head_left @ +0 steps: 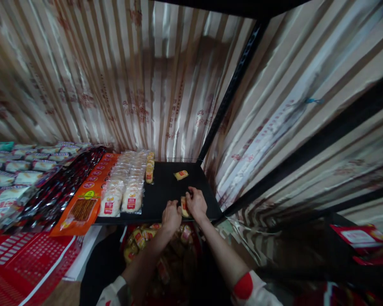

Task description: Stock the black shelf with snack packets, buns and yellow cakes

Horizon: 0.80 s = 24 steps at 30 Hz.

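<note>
On the black shelf (166,187), a small yellow snack packet (184,208) with a red label lies between my hands near the front edge. My right hand (197,204) closes on it from the right, fingers bent over its side. Just left of that packet is my left hand (171,216), its fingers curled; what they hold, if anything, is hidden. A second yellow packet (181,174) lies farther back. Along the left, more yellow packets (149,173) form a row. Beneath my forearms, a container holds several similar loose packets (140,239).
Left of the yellow row are white wrapped snacks (131,199), orange bags (81,208), dark red packs (60,187) and white bags (15,176). A red basket (25,265) sits lower left. Black metal posts (231,91) and striped curtains (130,85) enclose the shelf.
</note>
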Each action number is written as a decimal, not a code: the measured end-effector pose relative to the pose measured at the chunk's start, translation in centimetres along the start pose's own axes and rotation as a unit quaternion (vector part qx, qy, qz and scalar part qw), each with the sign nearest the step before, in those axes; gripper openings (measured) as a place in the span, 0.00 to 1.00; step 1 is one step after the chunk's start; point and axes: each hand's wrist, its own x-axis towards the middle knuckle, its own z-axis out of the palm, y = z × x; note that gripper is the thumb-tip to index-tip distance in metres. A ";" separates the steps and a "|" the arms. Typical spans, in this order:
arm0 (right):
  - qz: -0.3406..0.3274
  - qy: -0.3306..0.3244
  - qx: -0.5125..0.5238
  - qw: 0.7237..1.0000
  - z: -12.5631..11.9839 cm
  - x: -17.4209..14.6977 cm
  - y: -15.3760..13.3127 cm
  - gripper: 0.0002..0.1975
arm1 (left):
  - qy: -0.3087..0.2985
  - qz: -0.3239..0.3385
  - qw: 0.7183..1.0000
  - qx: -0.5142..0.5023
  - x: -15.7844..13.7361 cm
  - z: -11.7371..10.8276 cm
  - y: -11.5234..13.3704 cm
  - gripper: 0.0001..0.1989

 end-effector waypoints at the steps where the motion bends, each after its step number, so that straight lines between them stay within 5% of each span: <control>1: 0.016 -0.021 -0.018 0.999 -0.4 -0.5 0.7 0.17 | -0.008 0.000 1.000 0.005 -0.3 0.3 0.3 0.18; 7: -0.007 -0.149 -0.057 0.987 -1.0 -2.9 2.3 0.14 | -0.010 -0.010 1.000 0.010 -1.1 1.1 1.1 0.13; 17: -0.039 -0.156 0.114 0.980 0.6 -3.8 -0.7 0.08 | 0.100 -0.048 0.993 -0.034 -1.1 0.1 -1.2 0.13; 24: -0.080 -0.087 0.210 0.971 4.1 -2.8 -4.7 0.07 | 0.185 -0.051 0.978 -0.086 0.1 -2.0 -2.7 0.20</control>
